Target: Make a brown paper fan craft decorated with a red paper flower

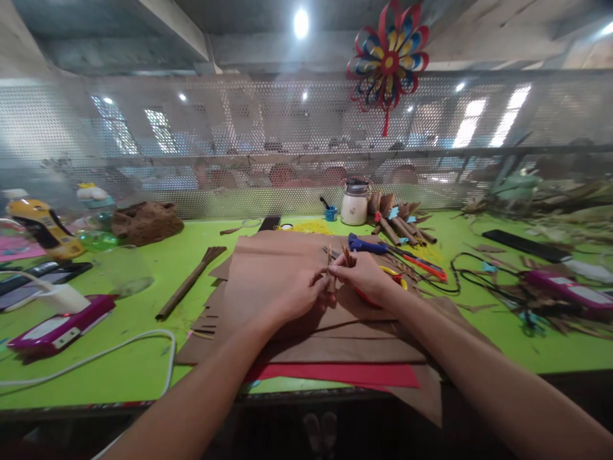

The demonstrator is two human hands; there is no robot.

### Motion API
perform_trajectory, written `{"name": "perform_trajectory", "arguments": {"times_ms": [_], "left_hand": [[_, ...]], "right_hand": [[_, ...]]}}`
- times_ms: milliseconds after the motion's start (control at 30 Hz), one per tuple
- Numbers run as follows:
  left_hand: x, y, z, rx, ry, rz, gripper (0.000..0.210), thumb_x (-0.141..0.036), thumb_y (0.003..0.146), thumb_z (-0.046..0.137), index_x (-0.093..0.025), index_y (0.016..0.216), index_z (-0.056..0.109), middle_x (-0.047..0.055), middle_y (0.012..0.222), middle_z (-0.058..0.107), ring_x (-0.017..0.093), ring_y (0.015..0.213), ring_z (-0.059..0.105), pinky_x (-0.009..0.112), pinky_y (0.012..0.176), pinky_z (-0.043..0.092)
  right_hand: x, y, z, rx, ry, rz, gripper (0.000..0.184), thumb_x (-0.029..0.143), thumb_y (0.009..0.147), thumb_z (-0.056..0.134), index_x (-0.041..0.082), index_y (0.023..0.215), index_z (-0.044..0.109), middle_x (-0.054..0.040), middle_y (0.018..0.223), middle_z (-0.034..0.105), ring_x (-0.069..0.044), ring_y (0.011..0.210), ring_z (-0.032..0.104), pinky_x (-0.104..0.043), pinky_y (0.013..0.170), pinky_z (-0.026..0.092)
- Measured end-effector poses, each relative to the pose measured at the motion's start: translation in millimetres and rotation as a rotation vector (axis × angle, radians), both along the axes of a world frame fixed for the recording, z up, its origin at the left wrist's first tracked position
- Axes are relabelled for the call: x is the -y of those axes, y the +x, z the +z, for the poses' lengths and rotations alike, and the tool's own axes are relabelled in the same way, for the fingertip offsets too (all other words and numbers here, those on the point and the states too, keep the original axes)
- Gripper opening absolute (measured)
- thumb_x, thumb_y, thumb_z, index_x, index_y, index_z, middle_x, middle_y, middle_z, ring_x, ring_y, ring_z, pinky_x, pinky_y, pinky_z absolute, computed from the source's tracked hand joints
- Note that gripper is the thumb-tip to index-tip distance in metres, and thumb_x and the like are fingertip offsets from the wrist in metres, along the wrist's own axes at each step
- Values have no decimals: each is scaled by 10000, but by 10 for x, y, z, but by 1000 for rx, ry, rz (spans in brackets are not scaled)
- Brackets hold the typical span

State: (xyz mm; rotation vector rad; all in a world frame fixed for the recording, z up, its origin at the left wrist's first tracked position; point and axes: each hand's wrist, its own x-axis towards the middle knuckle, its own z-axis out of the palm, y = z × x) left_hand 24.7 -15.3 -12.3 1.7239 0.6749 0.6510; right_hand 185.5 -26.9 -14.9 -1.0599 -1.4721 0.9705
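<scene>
Two bare forearms [201, 390] lie nearest the camera, entering from 7 and 5 o'clock (dial centred on the hands, 12 pointing away). Workpiece: small brown paper piece [330, 282], at dial centre above the paper stack [268, 265]. Left hand [311, 291]: fingers pinching its near-left side. Right hand [361, 275]: fingers pinching it too, folded ends jutting above; exact overlap hidden.

Outward: yellow-and-red looped handle [398, 279] at 3, just beside the right wrist; blue-handled tool [366, 244] between 1 and 2; fringed paper rolls [400, 227] beyond it. Rolled paper tube [186, 291] at 9, on the green desk [138, 358]. Red sheet [335, 372] at 6, under the stack.

Risks (judged): uneven pinch could crease or tear the thin paper; a loosened grip could let folds spring apart; forearm pressure could slide loose sheets; a wrist swing towards 3 could knock the looped handle.
</scene>
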Motion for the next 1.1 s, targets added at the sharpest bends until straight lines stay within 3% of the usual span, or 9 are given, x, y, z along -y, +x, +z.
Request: {"name": "perform_trajectory", "arguments": {"times_ms": [267,467,700,933,1100], "left_hand": [[-45,-15,24,101,-98,-24,283,-366,797,495,-123,937,525,57,736,597,127,540,570,249,458,477],[-24,-13,21,120,-152,-25,286,-360,794,508,-125,956,533,52,700,606,127,532,568,268,475,491],[36,-16,80,123,-186,-50,376,-378,790,535,-109,1053,529,54,668,612,161,558,604,299,507,505],[-6,-15,31,196,-196,-99,448,-389,791,550,-105,1131,482,72,693,629,157,550,603,292,498,504],[-16,-30,25,206,-147,-88,570,-351,798,555,-143,1279,332,62,711,641,173,601,625,279,524,494]], "right_hand": [[70,29,109,89,-2,37,247,354,648,674,137,595,568,28,501,522,-87,487,451,-231,493,324],[73,3,81,82,-5,70,265,374,664,661,149,598,537,6,539,568,-106,518,495,-244,525,366],[58,-5,52,100,39,29,244,354,688,643,143,603,553,10,552,565,-104,539,490,-242,546,364],[32,8,46,158,58,-48,253,363,655,666,137,607,563,25,539,536,-94,519,455,-238,532,351],[73,-2,49,-29,-49,123,237,362,668,666,147,656,569,10,552,577,-122,527,525,-269,578,403]]}}
